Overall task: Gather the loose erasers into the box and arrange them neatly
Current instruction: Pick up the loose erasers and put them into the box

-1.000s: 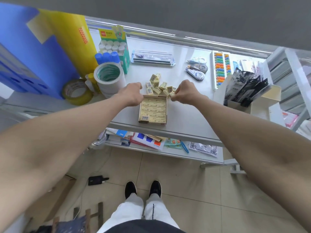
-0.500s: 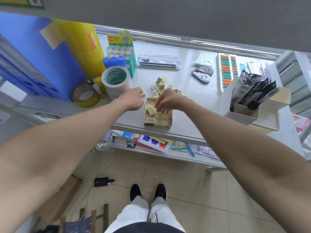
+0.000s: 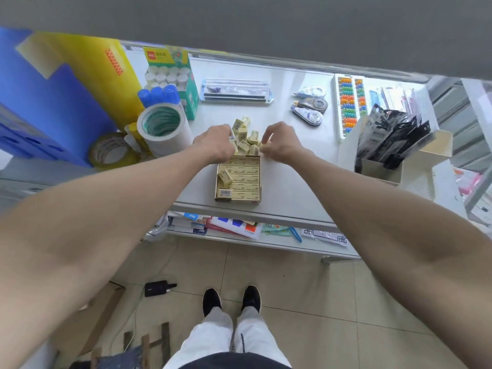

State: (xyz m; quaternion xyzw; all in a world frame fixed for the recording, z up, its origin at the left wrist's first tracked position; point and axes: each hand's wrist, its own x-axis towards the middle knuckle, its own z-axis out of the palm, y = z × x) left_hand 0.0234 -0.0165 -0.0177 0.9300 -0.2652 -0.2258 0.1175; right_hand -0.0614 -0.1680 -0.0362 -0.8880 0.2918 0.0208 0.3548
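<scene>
Both hands at pile (image 3: 246,138) behind box (image 3: 237,201): left hand (image 3: 215,145) pinching eraser (image 3: 232,138), right hand (image 3: 279,145) pinching another (image 3: 263,148), for boxing.

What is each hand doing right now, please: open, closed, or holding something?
Left hand: closed on an eraser at the pile's left edge.
Right hand: fingers pinched at the pile's right edge; whether it holds one cannot be told.

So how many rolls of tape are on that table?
2: a big white roll beside the blue glue sticks, and a clear yellowish roll left of it. Others may be hidden.
</scene>
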